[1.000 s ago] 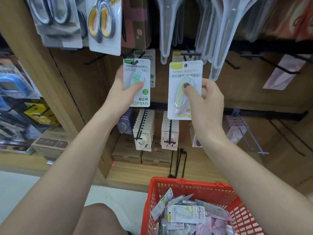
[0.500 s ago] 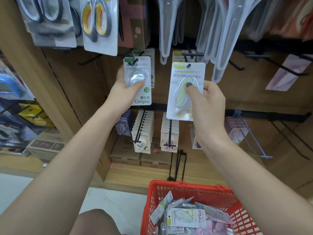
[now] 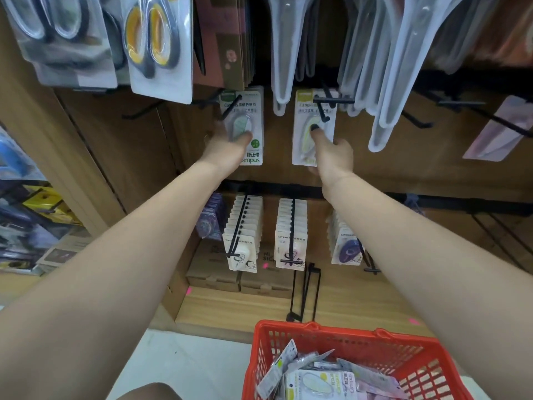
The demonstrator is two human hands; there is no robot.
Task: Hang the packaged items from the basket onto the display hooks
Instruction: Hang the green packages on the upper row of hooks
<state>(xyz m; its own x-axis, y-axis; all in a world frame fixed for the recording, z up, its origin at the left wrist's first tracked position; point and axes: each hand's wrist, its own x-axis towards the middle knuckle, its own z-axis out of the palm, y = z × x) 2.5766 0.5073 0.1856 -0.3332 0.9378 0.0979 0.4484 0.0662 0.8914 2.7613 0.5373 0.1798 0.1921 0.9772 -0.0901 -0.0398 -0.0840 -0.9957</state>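
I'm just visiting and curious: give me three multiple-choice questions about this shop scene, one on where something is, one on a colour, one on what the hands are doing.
1. Where is the basket?
A. on a hook
B. low in front of the shelf, between the arms
C. on top of the shelf

2. What colour is the basket?
A. red
B. blue
C. black

3. What is the left hand doing?
A. hanging empty
B. reaching into the basket
C. holding a green pack on a hook

Answers:
1 B, it sits at the bottom edge, below the shelf.
2 A, its plastic mesh is red.
3 C, its thumb presses the pack's front, the hook passing through its top; the right hand holds a yellow pack likewise.
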